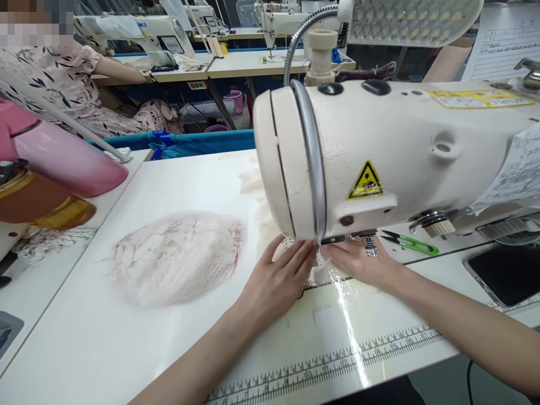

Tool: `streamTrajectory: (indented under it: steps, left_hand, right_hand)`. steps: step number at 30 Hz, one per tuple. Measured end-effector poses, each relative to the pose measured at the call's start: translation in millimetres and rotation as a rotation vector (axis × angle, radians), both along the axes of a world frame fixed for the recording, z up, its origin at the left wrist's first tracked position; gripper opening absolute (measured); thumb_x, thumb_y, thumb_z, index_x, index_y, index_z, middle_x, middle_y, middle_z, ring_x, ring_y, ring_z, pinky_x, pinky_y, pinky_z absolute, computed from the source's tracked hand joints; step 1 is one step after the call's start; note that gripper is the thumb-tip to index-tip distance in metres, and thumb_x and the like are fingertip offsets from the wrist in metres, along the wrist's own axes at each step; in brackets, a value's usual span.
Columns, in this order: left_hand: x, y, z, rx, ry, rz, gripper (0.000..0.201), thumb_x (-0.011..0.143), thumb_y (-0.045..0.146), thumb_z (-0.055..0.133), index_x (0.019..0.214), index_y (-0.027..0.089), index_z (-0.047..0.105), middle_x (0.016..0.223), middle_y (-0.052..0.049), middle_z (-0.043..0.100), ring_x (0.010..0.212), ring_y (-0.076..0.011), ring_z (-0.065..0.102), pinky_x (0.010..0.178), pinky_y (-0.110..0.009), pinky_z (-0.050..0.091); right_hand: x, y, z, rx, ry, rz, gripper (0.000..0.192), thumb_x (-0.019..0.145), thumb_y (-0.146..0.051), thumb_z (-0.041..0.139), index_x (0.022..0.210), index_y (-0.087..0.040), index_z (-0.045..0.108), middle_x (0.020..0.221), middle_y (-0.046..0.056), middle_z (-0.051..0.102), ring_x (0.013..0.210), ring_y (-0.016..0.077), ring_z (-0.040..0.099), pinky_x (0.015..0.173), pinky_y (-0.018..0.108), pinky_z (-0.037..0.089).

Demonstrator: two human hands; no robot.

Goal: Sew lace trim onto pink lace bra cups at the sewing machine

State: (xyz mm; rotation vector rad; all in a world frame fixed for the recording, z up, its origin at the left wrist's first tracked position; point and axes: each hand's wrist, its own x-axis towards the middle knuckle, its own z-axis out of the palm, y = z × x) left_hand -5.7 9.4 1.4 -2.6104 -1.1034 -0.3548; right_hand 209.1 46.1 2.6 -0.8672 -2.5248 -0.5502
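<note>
My left hand (280,278) is at the needle area of a white sewing machine (400,146), fingers bent and close together on a piece of white lace fabric (323,271). Opposite it, my right hand (365,263) pinches the same lace from the other side, its fingertips partly hidden by the presser parts. More pale, sheer fabric (255,183) lies behind the machine head. The needle itself is hard to make out between the hands. To the left, a clear bag-like bundle (179,259) of whitish material with red threads rests on the table.
Green thread snips (411,243) and a dark phone (504,273) lie right of my hands. A printed ruler (320,368) runs along the table's front edge. At left stand a pink bottle (67,152) and an amber container (46,199). A person (50,84) sits at another machine behind.
</note>
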Motion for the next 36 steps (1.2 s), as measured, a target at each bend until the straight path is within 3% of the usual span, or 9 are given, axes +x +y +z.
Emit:
streamTrajectory:
  steps: [5, 9, 14, 20, 23, 27, 32, 36]
  left_hand:
    - [-7, 3, 1.2, 0.024, -0.006, -0.07, 0.034, 0.091, 0.01, 0.036, 0.118, 0.011, 0.057, 0.124, -0.01, 0.061, 0.115, -0.0214, 0.058, 0.101, -0.042, 0.039]
    - [-9, 6, 5.1, 0.024, -0.015, -0.072, 0.031, 0.091, 0.008, 0.035, 0.106, 0.012, 0.062, 0.121, -0.01, 0.063, 0.112, -0.022, 0.06, 0.098, -0.042, 0.043]
    - [-9, 7, 5.8, 0.009, 0.016, -0.044, 0.03, 0.089, 0.006, 0.038, 0.106, 0.014, 0.061, 0.121, -0.009, 0.064, 0.114, -0.0227, 0.059, 0.1, -0.043, 0.042]
    - [-8, 7, 6.4, 0.035, -0.017, -0.038, 0.029, 0.089, 0.007, 0.039, 0.107, 0.012, 0.062, 0.118, -0.01, 0.065, 0.111, -0.0231, 0.061, 0.101, -0.044, 0.042]
    - [-8, 5, 9.0, 0.102, -0.077, -0.125, 0.024, 0.089, 0.013, 0.044, 0.103, 0.015, 0.063, 0.11, -0.007, 0.069, 0.101, -0.02, 0.065, 0.099, -0.043, 0.043]
    - [-9, 2, 13.5, 0.245, -0.14, -0.275, 0.009, 0.084, 0.014, 0.057, 0.084, 0.02, 0.064, 0.083, 0.003, 0.073, 0.073, -0.0115, 0.066, 0.088, -0.035, 0.049]
    - [-8, -3, 16.6, 0.268, -0.134, -0.283, 0.012, 0.083, 0.014, 0.061, 0.073, 0.02, 0.062, 0.071, 0.005, 0.069, 0.065, -0.0097, 0.062, 0.078, -0.032, 0.05]
    - [-7, -4, 17.1, 0.247, -0.147, -0.287, 0.015, 0.083, 0.014, 0.063, 0.068, 0.018, 0.061, 0.068, 0.003, 0.068, 0.063, -0.0099, 0.06, 0.074, -0.032, 0.048]
  right_hand:
    - [-2, -1, -6.3, 0.023, -0.017, -0.004, 0.027, 0.083, -0.006, 0.051, 0.101, -0.023, 0.063, 0.094, 0.0, 0.067, 0.069, 0.0132, 0.055, 0.063, 0.032, 0.037]
    - [-3, 2, -9.9, -0.017, -0.031, 0.082, 0.032, 0.083, -0.003, 0.045, 0.104, -0.02, 0.062, 0.092, 0.001, 0.067, 0.071, 0.0129, 0.054, 0.058, 0.029, 0.036]
    - [-3, 4, -17.0, -0.087, -0.02, 0.136, 0.034, 0.085, -0.001, 0.044, 0.108, -0.02, 0.061, 0.099, 0.002, 0.067, 0.079, 0.0127, 0.056, 0.072, 0.028, 0.042]
    - [-7, 3, -19.3, -0.17, 0.038, 0.165, 0.027, 0.089, -0.01, 0.047, 0.111, -0.021, 0.059, 0.103, 0.002, 0.066, 0.088, 0.0128, 0.057, 0.082, 0.029, 0.042]
    - [-7, 1, -15.7, -0.167, 0.063, 0.19, 0.025, 0.089, -0.009, 0.045, 0.104, -0.022, 0.061, 0.102, 0.0, 0.067, 0.091, 0.012, 0.057, 0.084, 0.029, 0.041]
    - [-6, -4, -9.1, -0.176, 0.11, 0.254, 0.021, 0.088, -0.008, 0.047, 0.096, -0.021, 0.061, 0.094, -0.003, 0.069, 0.091, 0.0115, 0.057, 0.083, 0.029, 0.042]
    - [-6, -6, -2.1, -0.187, 0.167, 0.383, 0.013, 0.088, -0.017, 0.052, 0.097, -0.02, 0.061, 0.092, -0.001, 0.069, 0.094, 0.0141, 0.057, 0.08, 0.032, 0.044]
    - [-8, -4, -0.1, -0.16, 0.195, 0.451, 0.014, 0.087, -0.012, 0.051, 0.087, -0.022, 0.062, 0.084, -0.003, 0.067, 0.088, 0.0121, 0.057, 0.083, 0.031, 0.044]
